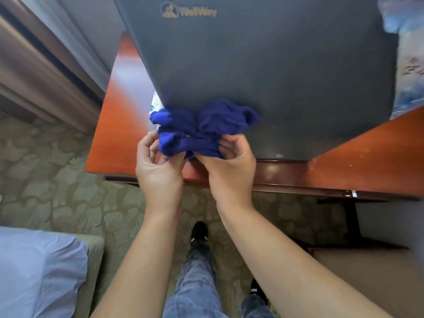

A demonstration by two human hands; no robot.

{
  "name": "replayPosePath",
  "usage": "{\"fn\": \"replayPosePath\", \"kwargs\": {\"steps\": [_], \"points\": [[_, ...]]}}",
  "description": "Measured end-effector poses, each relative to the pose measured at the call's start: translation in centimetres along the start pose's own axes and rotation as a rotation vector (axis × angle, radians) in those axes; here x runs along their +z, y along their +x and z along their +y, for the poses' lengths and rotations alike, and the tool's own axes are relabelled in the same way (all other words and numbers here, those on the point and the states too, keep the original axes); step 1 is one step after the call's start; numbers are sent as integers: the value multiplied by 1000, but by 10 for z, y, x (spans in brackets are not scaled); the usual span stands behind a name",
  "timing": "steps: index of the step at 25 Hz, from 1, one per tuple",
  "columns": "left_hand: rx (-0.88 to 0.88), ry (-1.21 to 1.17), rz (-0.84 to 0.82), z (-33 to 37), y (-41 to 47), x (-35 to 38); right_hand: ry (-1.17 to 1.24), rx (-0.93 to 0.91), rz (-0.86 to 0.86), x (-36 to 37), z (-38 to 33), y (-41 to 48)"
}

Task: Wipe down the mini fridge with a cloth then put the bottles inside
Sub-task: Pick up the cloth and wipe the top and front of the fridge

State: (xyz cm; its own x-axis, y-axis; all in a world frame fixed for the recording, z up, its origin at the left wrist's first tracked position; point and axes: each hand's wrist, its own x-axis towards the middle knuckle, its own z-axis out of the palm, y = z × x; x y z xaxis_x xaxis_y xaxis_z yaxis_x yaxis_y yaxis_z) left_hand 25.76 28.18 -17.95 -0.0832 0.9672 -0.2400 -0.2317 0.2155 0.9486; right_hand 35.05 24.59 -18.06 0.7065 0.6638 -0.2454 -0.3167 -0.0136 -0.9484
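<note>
Fingers of both the left hand (158,166) and right hand (231,164) curled into bunched blue cloth (202,127), grey mini fridge (263,65) door just beyond fingertips, wooden table (367,161) beneath

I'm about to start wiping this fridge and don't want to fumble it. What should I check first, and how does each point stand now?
1. Cloth in hand: ok, left hand and right hand both hold the blue cloth.
2. Cloth spread for wiping: not ok, it is bunched up.
3. Mini fridge door shut: ok, it looks closed.
4. Fridge standing on the desk: ok.
5. Bottles within reach: cannot tell, nothing beside the fridge shows clearly.
</note>
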Motion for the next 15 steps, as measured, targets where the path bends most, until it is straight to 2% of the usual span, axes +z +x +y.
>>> {"fn": "replayPosePath", "kwargs": {"steps": [5, 9, 13, 15], "points": [[-122, 112, 20, -47, 24, -29, 3, 155, 4, 10, 49, 8], [-240, 282, -126, -91, 45, -41, -57, 292, 101, 0, 93, 26], [-347, 318, -258, -100, 47, -34, -20, 400, 99, -20, 117, 42], [-406, 260, -274, -98, 42, -29, -39, 404, 81, -29, 117, 48]]}}
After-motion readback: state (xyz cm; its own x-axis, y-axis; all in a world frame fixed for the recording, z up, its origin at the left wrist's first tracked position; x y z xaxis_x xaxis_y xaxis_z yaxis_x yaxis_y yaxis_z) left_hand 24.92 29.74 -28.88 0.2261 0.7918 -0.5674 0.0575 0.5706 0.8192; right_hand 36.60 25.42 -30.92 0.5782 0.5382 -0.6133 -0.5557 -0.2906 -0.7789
